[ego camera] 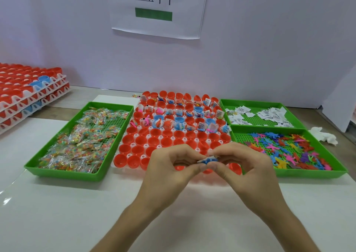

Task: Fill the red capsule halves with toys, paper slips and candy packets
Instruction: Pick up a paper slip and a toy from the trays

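Note:
A white rack of red capsule halves (pixel 169 142) lies in the middle of the table. Its far rows hold toys and paper slips, and a few halves there are blue; the near rows are empty. Over the rack's near edge, my left hand (pixel 173 167) and my right hand (pixel 242 165) together pinch a small blue toy with a white paper slip (pixel 208 159) between their fingertips. Candy packets (pixel 81 142) fill the green tray at left. Paper slips (pixel 258 115) lie in the far right green tray. Coloured toys (pixel 289 147) lie in the near right one.
Stacked racks of red and blue capsule halves (pixel 28 93) stand at the far left. A crumpled white tissue (pixel 323 136) lies right of the trays. A white wall with a paper sign (pixel 158 9) closes the back. A white mat (pixel 77 213) covers the near table.

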Demonstrator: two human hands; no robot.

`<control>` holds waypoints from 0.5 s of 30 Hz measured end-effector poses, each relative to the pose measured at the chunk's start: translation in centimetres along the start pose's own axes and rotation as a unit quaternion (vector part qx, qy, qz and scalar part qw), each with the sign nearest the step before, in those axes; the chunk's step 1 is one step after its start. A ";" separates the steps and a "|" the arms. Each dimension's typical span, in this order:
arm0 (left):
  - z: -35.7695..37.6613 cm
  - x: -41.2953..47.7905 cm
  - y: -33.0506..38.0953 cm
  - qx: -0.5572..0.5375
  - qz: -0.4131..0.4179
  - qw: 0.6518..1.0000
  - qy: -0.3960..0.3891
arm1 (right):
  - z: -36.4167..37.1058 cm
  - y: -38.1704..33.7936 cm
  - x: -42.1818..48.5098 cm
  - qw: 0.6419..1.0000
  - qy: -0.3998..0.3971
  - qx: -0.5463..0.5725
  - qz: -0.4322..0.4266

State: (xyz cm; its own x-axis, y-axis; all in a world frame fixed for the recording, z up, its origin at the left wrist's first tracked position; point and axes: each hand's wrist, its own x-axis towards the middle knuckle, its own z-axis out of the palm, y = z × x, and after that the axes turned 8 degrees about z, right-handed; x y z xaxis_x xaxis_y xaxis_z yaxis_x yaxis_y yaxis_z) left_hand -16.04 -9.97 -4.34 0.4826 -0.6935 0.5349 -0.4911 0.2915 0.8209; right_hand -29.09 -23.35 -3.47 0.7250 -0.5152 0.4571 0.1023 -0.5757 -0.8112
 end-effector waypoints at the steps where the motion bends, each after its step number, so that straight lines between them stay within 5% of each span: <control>1: 0.1 -0.1 0.0 -0.009 0.000 1.000 0.007 | 0.1 -0.1 0.0 1.000 -0.001 0.009 0.009; 9: 0.0 0.0 -0.2 -0.044 0.008 0.998 0.037 | 0.2 -1.4 1.3 0.998 -0.025 0.028 0.043; 15: -1.9 0.8 0.2 -0.044 0.052 0.987 0.144 | 2.5 -3.5 4.5 0.999 -0.018 0.022 0.023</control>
State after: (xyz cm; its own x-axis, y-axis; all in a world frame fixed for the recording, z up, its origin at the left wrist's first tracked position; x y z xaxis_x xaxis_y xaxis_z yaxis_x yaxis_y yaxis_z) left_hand -14.39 -9.25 -3.37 0.6257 -0.4436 0.6416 -0.4904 0.4159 0.7658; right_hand -24.44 -22.07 0.54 0.7540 -0.5167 0.4057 0.0970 -0.5232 -0.8467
